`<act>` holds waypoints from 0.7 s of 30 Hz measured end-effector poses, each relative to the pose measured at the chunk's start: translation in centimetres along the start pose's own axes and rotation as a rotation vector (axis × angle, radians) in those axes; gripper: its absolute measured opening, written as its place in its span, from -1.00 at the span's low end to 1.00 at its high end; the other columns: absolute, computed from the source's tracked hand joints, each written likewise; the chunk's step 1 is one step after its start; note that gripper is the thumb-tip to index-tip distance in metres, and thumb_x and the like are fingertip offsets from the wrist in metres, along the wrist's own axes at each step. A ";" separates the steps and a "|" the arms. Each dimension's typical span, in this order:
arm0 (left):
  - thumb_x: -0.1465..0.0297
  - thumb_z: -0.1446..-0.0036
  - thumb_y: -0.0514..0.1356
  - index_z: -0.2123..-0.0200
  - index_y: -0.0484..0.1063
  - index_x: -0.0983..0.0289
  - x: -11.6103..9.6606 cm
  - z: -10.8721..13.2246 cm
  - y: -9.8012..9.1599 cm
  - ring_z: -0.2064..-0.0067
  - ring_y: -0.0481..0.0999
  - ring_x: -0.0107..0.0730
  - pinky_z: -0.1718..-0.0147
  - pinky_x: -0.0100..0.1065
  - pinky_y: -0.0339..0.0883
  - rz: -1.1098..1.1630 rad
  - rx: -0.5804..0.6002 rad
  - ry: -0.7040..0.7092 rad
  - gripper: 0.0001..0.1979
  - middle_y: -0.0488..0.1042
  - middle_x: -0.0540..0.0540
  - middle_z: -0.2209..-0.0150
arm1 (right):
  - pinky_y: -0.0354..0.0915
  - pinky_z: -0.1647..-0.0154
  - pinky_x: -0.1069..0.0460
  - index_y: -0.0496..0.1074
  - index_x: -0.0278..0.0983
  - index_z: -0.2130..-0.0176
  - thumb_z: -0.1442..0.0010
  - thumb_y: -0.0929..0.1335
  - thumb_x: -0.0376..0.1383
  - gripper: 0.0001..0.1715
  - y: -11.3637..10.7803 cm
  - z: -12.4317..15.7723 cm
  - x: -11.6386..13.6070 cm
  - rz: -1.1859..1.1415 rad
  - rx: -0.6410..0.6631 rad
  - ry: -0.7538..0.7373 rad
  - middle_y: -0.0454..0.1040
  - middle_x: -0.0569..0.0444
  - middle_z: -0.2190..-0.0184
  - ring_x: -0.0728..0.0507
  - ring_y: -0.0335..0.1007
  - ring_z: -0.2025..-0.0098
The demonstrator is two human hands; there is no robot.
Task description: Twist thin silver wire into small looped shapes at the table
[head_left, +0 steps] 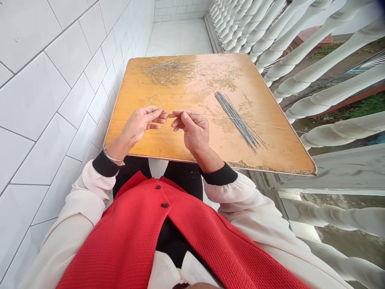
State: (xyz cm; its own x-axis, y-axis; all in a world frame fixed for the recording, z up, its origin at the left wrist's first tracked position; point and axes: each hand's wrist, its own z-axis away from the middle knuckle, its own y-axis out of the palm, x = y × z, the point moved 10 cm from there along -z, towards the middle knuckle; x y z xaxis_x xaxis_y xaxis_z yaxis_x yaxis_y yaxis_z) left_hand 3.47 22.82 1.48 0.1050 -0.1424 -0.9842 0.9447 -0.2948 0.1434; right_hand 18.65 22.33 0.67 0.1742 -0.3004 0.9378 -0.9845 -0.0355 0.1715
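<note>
My left hand (141,124) and my right hand (192,128) meet over the near part of a worn wooden table (270,144). Both pinch one thin straight wire (264,124) that runs from my fingertips out to the right, past the table's edge. The fingers of each hand are closed on its near end. A bundle of straight grey wires (237,120) lies on the table just right of my right hand, under the held wire. A tangled heap of bent wire loops (168,72) sits at the far left of the table. One or two finished loops (153,100) lie just beyond my left hand.
A white tiled wall (45,100) runs close along the left. A white balustrade (315,60) borders the right side, with a drop outside it. The table's near right edge (270,168) is chipped. My red vest and white sleeves fill the foreground.
</note>
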 end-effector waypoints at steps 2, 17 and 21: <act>0.30 -0.25 0.28 0.26 0.52 0.31 0.1 0.0 0.1 0.25 0.57 -0.54 0.25 -0.48 0.41 -0.008 -0.002 0.009 -0.82 0.61 0.08 0.25 | 0.38 0.46 0.10 0.64 -0.16 0.29 -0.18 0.45 0.07 -0.62 0.3 0.2 -0.4 -0.034 0.010 0.042 0.66 0.09 0.30 0.02 0.46 0.44; 0.38 -0.31 0.23 0.35 0.41 0.32 0.2 -0.4 -0.7 0.43 0.51 -0.63 0.34 -0.52 0.39 -0.045 -0.159 0.052 -0.83 0.53 -0.03 0.44 | 0.44 0.26 0.13 0.54 -0.10 0.11 -0.28 0.39 -0.01 -0.70 -1.1 0.7 -2.7 -0.182 -0.184 0.198 0.63 0.12 0.13 0.01 0.56 0.17; 0.41 -0.30 0.22 0.37 0.40 0.32 0.0 -0.4 -0.6 0.45 0.50 -0.64 0.38 -0.53 0.37 -0.082 -0.159 0.067 -0.83 0.52 -0.03 0.46 | 0.42 0.34 0.15 0.54 -0.13 0.09 -0.29 0.39 -0.02 -0.70 -1.0 0.2 -2.9 -0.165 -0.184 0.222 0.61 0.13 0.23 0.04 0.54 0.27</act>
State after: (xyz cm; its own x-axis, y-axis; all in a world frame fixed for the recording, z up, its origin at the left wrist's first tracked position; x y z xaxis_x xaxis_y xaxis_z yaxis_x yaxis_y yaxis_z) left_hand 3.01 23.36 1.35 0.0407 -0.0591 -0.9974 0.9876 -0.1488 0.0491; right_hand 19.14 23.08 -2.31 0.3510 -0.0891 0.9321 -0.9264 0.1121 0.3595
